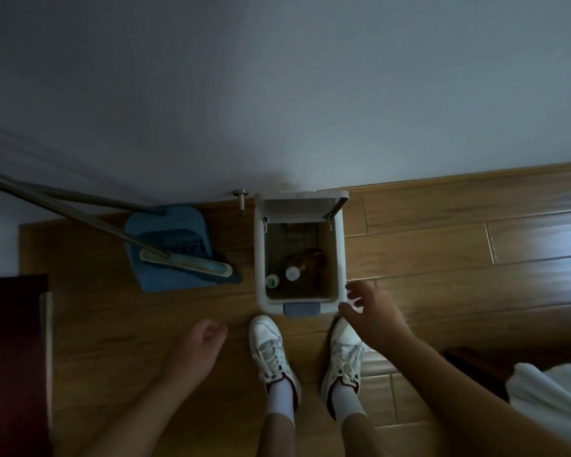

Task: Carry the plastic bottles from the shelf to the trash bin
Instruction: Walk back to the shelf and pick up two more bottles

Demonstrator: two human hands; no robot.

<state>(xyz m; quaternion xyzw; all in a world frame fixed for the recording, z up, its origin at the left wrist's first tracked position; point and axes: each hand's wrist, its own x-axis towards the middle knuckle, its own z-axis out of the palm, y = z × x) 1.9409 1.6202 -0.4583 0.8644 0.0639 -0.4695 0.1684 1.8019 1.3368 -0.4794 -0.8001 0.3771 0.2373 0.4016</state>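
Note:
A white trash bin (260,258) stands on the wooden floor against the wall, its lid swung up. Inside it stand two plastic bottles: one with a green-marked cap (272,281) and one with a white cap (292,273) and brownish contents. My right hand (373,311) hovers just beside the bin's near right corner, fingers spread, holding nothing. My left hand (197,344) hangs lower left of the bin, fingers loosely curled, with nothing in it. The shelf is out of view.
A blue dustpan (152,275) with a broom (192,265) and long metal handles lies left of the bin. A door stop (241,201) sits by the wall. Dark furniture (14,341) is at the left, white cloth (551,397) at the right. My white shoes (271,347) stand before the bin.

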